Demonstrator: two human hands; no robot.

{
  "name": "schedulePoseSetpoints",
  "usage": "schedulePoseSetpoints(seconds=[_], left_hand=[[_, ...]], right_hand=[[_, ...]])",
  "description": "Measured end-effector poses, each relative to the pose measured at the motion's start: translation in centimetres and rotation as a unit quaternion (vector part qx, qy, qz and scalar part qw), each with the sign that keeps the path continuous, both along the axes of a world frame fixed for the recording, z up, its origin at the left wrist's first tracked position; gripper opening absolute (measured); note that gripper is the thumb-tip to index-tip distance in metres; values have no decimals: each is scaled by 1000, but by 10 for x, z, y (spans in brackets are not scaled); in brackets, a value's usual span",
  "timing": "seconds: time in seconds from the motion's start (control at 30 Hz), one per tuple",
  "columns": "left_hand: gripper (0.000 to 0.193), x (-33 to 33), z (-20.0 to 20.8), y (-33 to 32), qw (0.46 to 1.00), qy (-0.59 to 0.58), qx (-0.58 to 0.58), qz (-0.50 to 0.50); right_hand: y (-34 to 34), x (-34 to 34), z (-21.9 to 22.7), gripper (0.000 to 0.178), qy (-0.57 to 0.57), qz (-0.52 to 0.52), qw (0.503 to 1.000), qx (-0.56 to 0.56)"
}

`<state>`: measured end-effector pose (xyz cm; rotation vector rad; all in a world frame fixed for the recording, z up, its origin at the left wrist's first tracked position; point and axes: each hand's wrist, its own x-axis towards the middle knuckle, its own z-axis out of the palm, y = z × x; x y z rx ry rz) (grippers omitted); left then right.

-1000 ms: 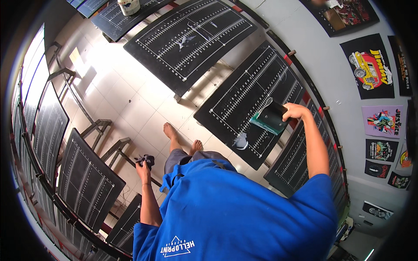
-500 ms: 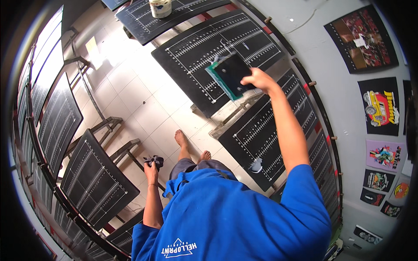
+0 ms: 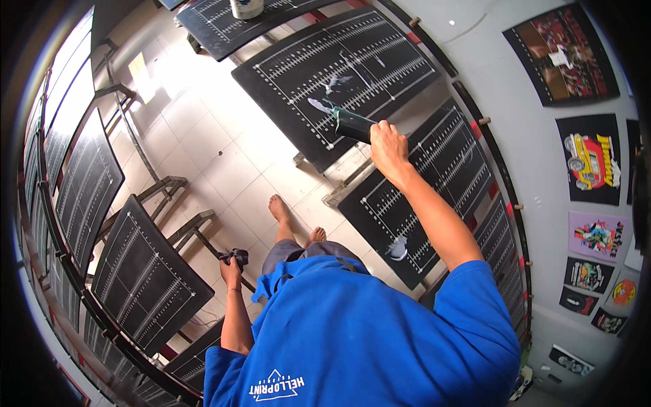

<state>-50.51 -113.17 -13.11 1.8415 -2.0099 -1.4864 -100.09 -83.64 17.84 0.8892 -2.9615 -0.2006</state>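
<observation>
My right hand is closed on a squeegee with a flat black body and a green blade edge. It is tilted nearly edge-on over the near corner of a black printing board marked with white ruler lines. A whitish wet-looking smear lies on this board, and another pale patch shows by the blade. Whether the blade touches the surface I cannot tell. Low at my left side, my left hand grips a crumpled dark cloth.
A nearer board carries a whitish blob. On the far board stands a white tub. More boards line a rail on the left, with metal supports jutting into the tiled aisle. Printed pictures hang along the right wall.
My right hand has moved left and nearer, turning the squeegee from face-up to nearly edge-on and uncovering the smear. My left hand has shifted slightly with the cloth.
</observation>
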Motion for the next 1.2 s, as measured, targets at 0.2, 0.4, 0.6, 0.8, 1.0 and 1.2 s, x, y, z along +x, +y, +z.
schedulePoseSetpoints(seconds=[0.2,0.4,0.6,0.8,1.0,1.2], left_hand=[[40,-34,10,7,997,-4,-21,-73],[37,-69,20,41,972,-21,-106,-210],[36,-75,12,63,970,11,-75,-230],[37,-75,25,61,962,-44,-52,-264],[36,-102,45,47,954,-12,-71,-291],[37,-143,46,35,943,0,-68,-327]], right_hand=[[126,40,39,37,-26,18,978,-205],[209,141,34,44,-78,-20,977,-199],[245,285,28,46,-77,-195,951,-227],[225,356,-8,53,-43,-189,953,-232],[205,327,-15,52,-21,-233,947,-219],[205,262,-9,50,-34,-302,928,-216]])
